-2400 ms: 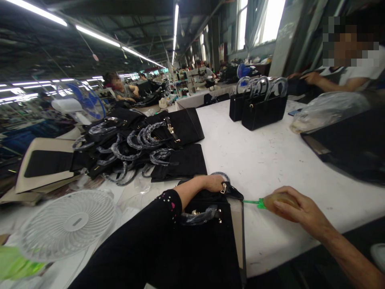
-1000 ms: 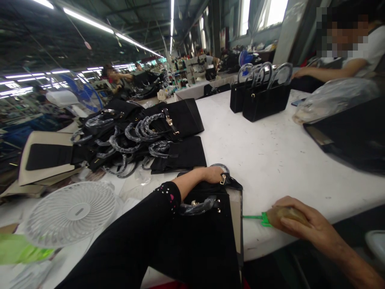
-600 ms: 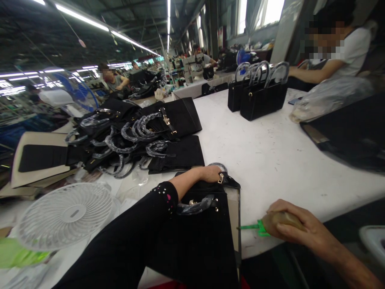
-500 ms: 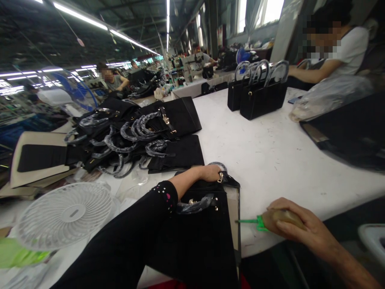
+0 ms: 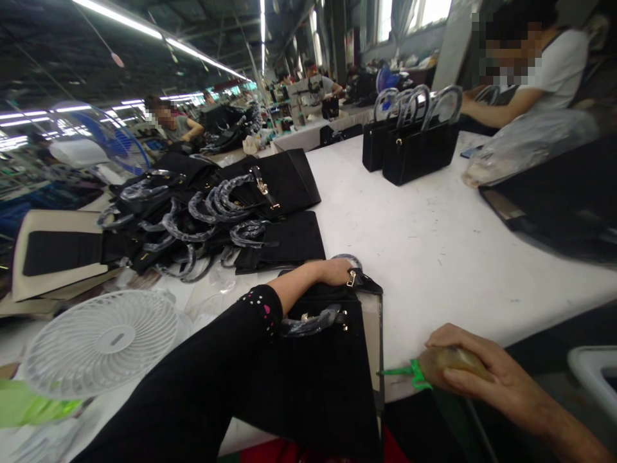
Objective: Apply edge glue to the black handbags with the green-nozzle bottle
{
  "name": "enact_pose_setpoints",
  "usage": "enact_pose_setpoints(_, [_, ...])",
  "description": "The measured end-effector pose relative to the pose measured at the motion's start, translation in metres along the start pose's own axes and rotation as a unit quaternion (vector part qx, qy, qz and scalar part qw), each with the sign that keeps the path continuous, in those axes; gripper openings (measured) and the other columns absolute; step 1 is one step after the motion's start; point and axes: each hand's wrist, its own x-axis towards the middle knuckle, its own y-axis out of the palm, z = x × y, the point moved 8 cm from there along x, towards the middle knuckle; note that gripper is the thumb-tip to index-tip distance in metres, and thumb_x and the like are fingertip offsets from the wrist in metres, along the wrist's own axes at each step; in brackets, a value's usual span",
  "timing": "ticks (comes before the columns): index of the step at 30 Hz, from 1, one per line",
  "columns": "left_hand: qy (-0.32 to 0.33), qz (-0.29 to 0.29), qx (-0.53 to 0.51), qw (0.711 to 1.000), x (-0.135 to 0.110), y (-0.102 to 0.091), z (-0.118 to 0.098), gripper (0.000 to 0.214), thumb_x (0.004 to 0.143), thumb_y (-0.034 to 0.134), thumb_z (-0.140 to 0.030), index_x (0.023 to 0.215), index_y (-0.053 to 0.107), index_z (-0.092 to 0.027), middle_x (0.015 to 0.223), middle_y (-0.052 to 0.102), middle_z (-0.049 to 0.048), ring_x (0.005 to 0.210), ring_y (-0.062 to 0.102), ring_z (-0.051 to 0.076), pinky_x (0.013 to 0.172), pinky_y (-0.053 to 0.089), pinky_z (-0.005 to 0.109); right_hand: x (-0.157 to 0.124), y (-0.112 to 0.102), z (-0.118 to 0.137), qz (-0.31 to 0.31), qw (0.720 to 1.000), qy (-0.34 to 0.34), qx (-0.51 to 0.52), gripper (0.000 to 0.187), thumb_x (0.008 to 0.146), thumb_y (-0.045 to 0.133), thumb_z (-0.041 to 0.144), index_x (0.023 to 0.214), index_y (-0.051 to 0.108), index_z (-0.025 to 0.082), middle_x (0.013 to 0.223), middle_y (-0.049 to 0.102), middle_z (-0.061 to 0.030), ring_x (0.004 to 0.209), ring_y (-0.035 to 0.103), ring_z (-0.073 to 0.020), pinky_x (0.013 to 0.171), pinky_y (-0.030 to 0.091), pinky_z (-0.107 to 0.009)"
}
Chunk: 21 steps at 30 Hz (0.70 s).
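A black handbag with plastic-wrapped handles lies unfolded at the table's near edge, a strip of its beige lining bared along the right side. My left hand is closed on the bag's upper part, beside a gold-coloured zip pull; its fingertips are partly hidden. In my right hand is a squeeze bottle of yellowish glue, held on its side. The bottle's green nozzle points left, its tip at the bag's right edge.
Several black bags are heaped at the left, behind a white fan. Finished-looking bags stand upright across the white table. A co-worker sits at the far right, near a clear plastic bag. Dark material lies at right.
My right hand has moved the glue bottle a little toward me, its nozzle tip travelling down along the bag's right edge. My left hand keeps its hold on the bag.
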Motion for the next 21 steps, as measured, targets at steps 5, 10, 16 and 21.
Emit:
enact_pose_setpoints(5, [-0.006, 0.004, 0.006, 1.000, 0.000, 0.001, 0.000, 0.013, 0.093, 0.057, -0.016, 0.090, 0.068, -0.011, 0.089, 0.070, 0.0050, 0.083, 0.065, 0.017, 0.081, 0.053, 0.032, -0.008, -0.011, 0.000, -0.098, 0.995, -0.011, -0.021, 0.022, 0.095, 0.065, 0.044, 0.111, 0.065, 0.029, 0.105, 0.068, -0.0017, 0.092, 0.067, -0.0231, 0.077, 0.053, -0.028])
enact_pose_setpoints(10, [-0.003, 0.004, 0.000, 1.000, -0.001, 0.000, -0.002, 0.013, 0.091, 0.056, -0.013, 0.086, 0.069, -0.012, 0.084, 0.070, 0.0035, 0.077, 0.063, 0.016, 0.075, 0.051, 0.029, -0.009, -0.002, 0.001, -0.043, 0.999, -0.024, -0.019, 0.023, 0.095, 0.064, 0.044, 0.114, 0.063, 0.031, 0.106, 0.069, -0.0002, 0.094, 0.068, -0.0218, 0.076, 0.055, -0.025])
enact_pose_setpoints(16, [-0.003, -0.006, -0.010, 1.000, -0.001, -0.001, 0.000, 0.014, 0.087, 0.056, -0.011, 0.083, 0.070, -0.011, 0.078, 0.069, 0.0036, 0.072, 0.061, 0.015, 0.069, 0.047, 0.027, -0.007, -0.011, 0.002, -0.104, 0.993, -0.044, -0.045, 0.021, 0.096, 0.065, 0.041, 0.116, 0.060, 0.034, 0.110, 0.067, 0.0013, 0.098, 0.066, -0.0196, 0.082, 0.053, -0.025])
enact_pose_setpoints(21, [-0.002, -0.011, -0.021, 1.000, -0.001, -0.001, 0.001, 0.017, 0.086, 0.055, -0.012, 0.082, 0.071, -0.011, 0.080, 0.071, 0.0061, 0.073, 0.061, 0.015, 0.067, 0.045, 0.025, -0.009, -0.001, 0.000, -0.035, 0.999, -0.033, -0.018, 0.023, 0.097, 0.062, 0.045, 0.115, 0.062, 0.030, 0.110, 0.067, -0.0015, 0.099, 0.066, -0.0231, 0.079, 0.054, -0.028])
